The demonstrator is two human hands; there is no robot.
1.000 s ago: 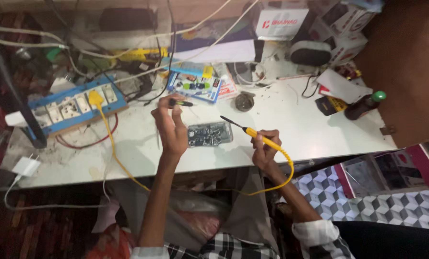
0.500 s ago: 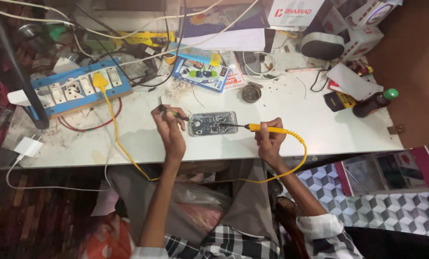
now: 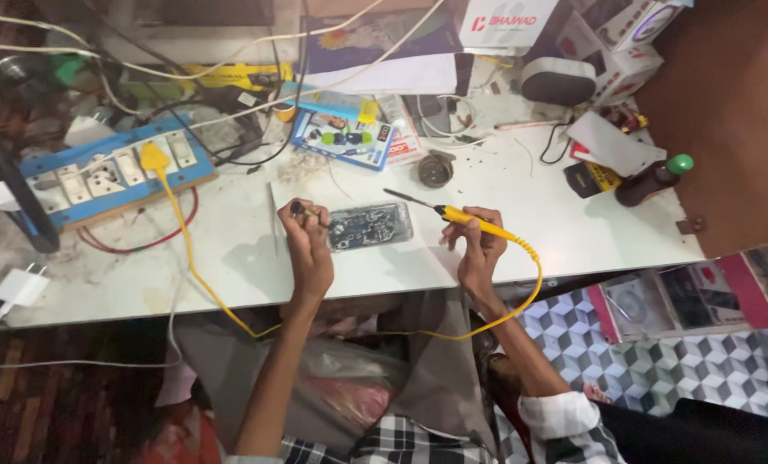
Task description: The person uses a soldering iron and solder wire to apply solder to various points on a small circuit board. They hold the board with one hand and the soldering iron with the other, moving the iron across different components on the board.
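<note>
An opened phone [image 3: 369, 226] with its circuit board showing lies flat on the white table [image 3: 521, 198]. My left hand [image 3: 307, 245] rests at the phone's left edge and pinches a thin dark tool [image 3: 302, 210] against the board. My right hand [image 3: 480, 251] grips a yellow-handled soldering iron [image 3: 466, 218]. Its dark tip [image 3: 393, 194] points left, just above the phone's top right corner. The iron's yellow cable [image 3: 521, 292] loops down off the table's front edge.
A blue power strip [image 3: 109, 176] with a yellow plug sits at the left. A screwdriver kit card [image 3: 343, 137], a small round tin [image 3: 435, 170], a dark bottle with a green cap [image 3: 655, 179], boxes and tangled wires crowd the back. A white charger [image 3: 21, 288] lies front left.
The camera view has shifted. My right hand drew the soldering iron back, its tip now lifted off the board's right side. My left hand stays at the phone's left edge.
</note>
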